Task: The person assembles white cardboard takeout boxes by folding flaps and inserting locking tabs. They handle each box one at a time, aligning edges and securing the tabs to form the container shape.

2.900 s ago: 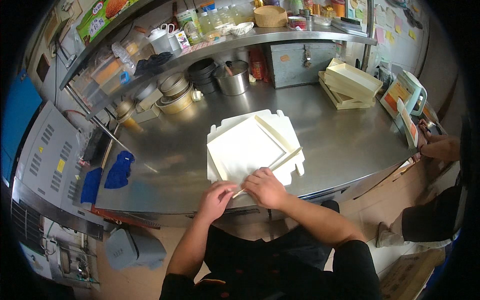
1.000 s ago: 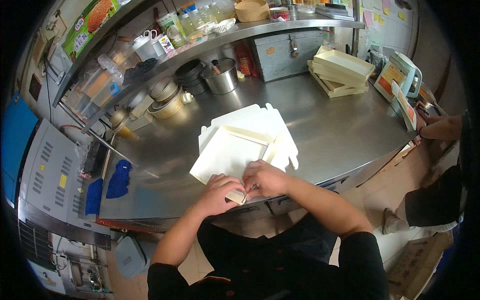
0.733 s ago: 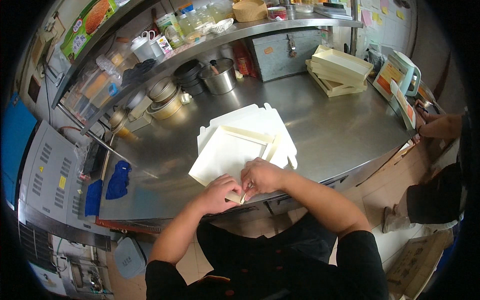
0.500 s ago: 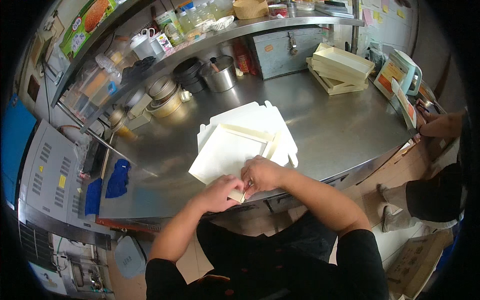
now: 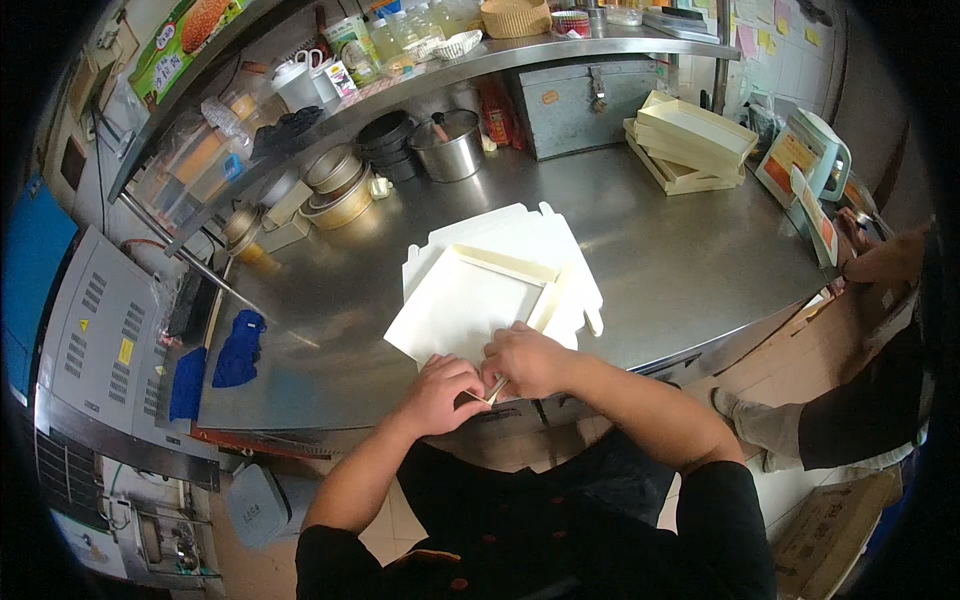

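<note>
A partly folded cream cardboard tray (image 5: pixel 470 300) lies at the near edge of the steel table, its far and right walls standing up. Flat white cardboard blanks (image 5: pixel 500 222) rest under it. At the tray's near corner, my left hand (image 5: pixel 445 393) pinches the cardboard between thumb and fingers. Close beside it, my right hand (image 5: pixel 525 362) has its fingers curled onto the same corner, gripping the edge of the near right wall. The fingertips partly hide the fold there.
Folded cream trays (image 5: pixel 695 140) are stacked at the back right, near a grey metal box (image 5: pixel 580 105). Pots (image 5: pixel 448 145) and round tins stand under the shelf (image 5: pixel 560 48). Blue cloths (image 5: pixel 238 350) lie at the left. Another person's arm (image 5: pixel 890 258) reaches in at the right.
Both hands stay at the near corner, where a thin cardboard edge now shows between the fingers. The other person's foot has shifted left. The whole view has moved slightly.
</note>
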The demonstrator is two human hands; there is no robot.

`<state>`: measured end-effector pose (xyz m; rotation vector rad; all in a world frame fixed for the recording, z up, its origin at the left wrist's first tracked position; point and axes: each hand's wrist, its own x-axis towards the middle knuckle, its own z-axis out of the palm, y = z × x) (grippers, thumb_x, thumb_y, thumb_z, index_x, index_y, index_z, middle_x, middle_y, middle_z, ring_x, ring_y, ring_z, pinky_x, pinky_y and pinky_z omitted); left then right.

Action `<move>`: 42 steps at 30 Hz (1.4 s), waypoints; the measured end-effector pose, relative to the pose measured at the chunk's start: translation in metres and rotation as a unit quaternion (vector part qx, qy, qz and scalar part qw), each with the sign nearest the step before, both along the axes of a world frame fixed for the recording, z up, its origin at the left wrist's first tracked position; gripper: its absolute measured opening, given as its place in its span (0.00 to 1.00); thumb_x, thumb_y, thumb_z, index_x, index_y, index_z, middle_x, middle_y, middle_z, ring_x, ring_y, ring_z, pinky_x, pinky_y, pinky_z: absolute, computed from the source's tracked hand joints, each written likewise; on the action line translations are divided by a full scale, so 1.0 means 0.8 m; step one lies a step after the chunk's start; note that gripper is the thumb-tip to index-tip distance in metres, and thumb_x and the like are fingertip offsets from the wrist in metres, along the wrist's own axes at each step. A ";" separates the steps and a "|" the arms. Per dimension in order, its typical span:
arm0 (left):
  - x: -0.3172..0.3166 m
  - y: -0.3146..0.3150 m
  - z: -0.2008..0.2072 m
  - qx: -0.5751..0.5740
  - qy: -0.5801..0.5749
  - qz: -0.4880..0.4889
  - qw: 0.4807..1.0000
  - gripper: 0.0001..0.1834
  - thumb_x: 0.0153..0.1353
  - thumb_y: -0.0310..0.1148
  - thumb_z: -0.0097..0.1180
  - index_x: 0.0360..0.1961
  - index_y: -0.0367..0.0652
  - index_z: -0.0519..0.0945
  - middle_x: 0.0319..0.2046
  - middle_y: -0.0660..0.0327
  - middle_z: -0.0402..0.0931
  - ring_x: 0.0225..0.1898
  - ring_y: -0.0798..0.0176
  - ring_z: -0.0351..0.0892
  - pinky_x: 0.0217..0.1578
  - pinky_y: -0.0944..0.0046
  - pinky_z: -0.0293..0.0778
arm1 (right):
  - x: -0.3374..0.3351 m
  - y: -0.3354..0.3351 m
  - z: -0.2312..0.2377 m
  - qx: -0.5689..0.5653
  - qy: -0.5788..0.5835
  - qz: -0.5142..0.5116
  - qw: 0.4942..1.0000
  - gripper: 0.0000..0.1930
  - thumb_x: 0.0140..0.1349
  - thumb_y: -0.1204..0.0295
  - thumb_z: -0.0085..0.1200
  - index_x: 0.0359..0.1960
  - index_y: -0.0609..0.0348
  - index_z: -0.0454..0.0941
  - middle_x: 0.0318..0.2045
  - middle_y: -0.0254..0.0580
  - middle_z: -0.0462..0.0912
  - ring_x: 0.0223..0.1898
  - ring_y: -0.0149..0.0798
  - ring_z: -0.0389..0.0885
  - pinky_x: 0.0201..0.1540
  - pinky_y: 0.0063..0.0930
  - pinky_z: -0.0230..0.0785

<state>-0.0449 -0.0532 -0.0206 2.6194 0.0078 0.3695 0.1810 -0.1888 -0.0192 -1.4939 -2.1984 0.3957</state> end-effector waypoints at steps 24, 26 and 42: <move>0.014 -0.010 0.023 0.186 0.079 0.086 0.976 0.05 0.66 0.33 0.65 0.40 0.53 0.90 0.41 0.68 0.87 0.58 0.56 0.76 0.63 0.50 0.69 | 0.012 -0.031 0.017 -0.003 -0.046 -0.095 0.994 0.16 0.69 0.56 0.67 0.50 0.51 0.88 0.51 0.46 0.89 0.57 0.54 0.86 0.64 0.49 0.77; 0.001 0.011 0.041 0.192 0.117 0.116 0.967 0.05 0.66 0.33 0.65 0.40 0.52 0.91 0.42 0.66 0.87 0.59 0.56 0.76 0.64 0.50 0.67 | 0.044 -0.047 0.037 -0.009 0.021 -0.045 0.999 0.25 0.66 0.55 0.70 0.61 0.50 0.87 0.63 0.49 0.86 0.68 0.55 0.82 0.73 0.51 0.72; 0.010 -0.093 -0.027 -0.050 -0.276 0.159 0.947 0.17 0.49 0.30 0.83 0.40 0.45 0.88 0.45 0.59 0.84 0.51 0.49 0.83 0.53 0.48 0.80 | 0.010 -0.082 0.024 0.093 0.007 -0.110 0.990 0.21 0.58 0.71 0.73 0.54 0.47 0.88 0.54 0.35 0.88 0.61 0.43 0.85 0.70 0.54 0.64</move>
